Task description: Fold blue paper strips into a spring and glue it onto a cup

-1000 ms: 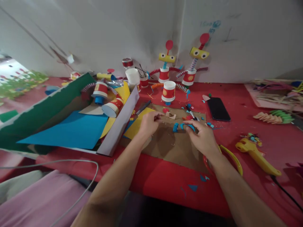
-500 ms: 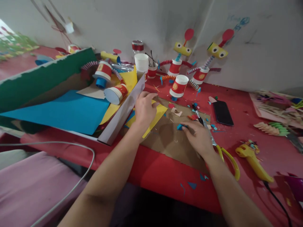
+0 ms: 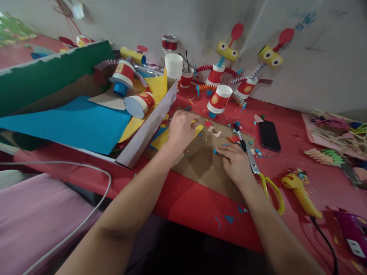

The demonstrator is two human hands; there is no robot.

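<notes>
Between the thumb and fingers of my right hand (image 3: 235, 162) is a small blue paper piece (image 3: 215, 151), mostly covered by the fingertips. That hand is over a brown cardboard sheet (image 3: 197, 168). My left hand (image 3: 183, 128) hovers or rests above yellow paper (image 3: 159, 141), its fingers apart and curved, with nothing seen in them. Scissors with yellow handles (image 3: 254, 164) and a black pen (image 3: 240, 137) lie just beyond my right hand. A red and white paper cup figure (image 3: 219, 100) with orange and blue folded-paper arms stands behind the cardboard.
At left stands an open box (image 3: 149, 126) with blue paper (image 3: 77, 122) and cup figures. Two robot figures with yellow heads (image 3: 227, 51) stand by the wall. To the right lie a phone (image 3: 268, 135) and a yellow glue gun (image 3: 302, 194). A white cable (image 3: 107, 179) crosses the left front.
The view has shifted slightly. My right hand's fingers have closed further over the blue piece, so less of it shows. My left hand stays over the yellow paper.
</notes>
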